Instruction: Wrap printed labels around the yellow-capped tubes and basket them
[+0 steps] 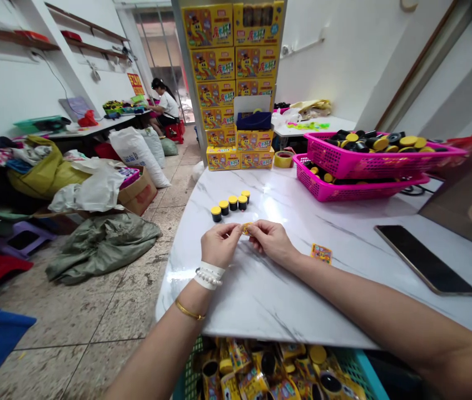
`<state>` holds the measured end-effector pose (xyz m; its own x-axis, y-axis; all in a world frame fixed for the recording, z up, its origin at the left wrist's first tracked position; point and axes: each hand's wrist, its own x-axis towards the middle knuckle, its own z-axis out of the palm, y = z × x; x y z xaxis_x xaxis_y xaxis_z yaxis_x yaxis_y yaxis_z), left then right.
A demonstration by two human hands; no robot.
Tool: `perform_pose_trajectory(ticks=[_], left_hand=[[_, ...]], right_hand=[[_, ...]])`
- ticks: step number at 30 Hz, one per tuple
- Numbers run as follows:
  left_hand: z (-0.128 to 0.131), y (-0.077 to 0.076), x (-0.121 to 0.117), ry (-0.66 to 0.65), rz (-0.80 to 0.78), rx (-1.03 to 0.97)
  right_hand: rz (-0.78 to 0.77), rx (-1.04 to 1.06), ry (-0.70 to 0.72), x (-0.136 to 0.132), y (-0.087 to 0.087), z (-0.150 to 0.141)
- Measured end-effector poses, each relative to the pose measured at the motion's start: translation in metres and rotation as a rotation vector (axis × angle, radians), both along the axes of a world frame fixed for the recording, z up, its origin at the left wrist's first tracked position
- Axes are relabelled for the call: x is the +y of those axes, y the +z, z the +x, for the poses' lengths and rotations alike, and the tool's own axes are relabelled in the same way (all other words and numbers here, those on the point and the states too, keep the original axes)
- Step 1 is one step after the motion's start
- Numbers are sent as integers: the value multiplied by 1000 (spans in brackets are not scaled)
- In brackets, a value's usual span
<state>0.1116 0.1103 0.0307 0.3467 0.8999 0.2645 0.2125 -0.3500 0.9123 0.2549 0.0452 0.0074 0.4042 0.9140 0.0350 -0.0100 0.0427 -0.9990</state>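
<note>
Over the marble-patterned table point(219, 300), my left hand point(220, 244) and my right hand point(272, 240) meet fingertip to fingertip. Both pinch a small yellow printed piece point(246, 228), like a label or folded card; its exact kind is too small to make out. Just beyond my hands stand several small black cups with yellow lids point(233, 203), loosely grouped. To the right of my right hand a colourful printed card point(321, 253) lies flat on the table.
Stacked yellow boxes point(214, 64) rise at the table's far edge, beside a tape roll point(283, 159). Pink baskets point(323, 191) of lidded cups stand right, near a phone point(423, 258). Below the front edge sits a teal basket point(367, 372) of wrapped cups. A person point(167, 105) sits far back.
</note>
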Motion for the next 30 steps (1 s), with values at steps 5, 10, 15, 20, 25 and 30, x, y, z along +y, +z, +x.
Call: perform_pose_trajectory(ticks=[5,10,15,20,25,30], left_hand=[[-2,0,2,11,-154,-84],[0,-1,3,-32,-231,-102],[0,-4,6,-21,-263,-161],[-1,-2,3,-117,-283,-96],[-1,3,0,-87,-392,-106],[-2,2,1,-182,-659,-241]], right_hand=[[40,10,-76,2,-2,3],[59,-21,-66,2,-3,3],[48,-12,-70,2,-3,3],[55,-44,-49,2,-4,3],[87,-180,-40,-1,-5,-2],[130,-393,-45,-3,-5,-3]])
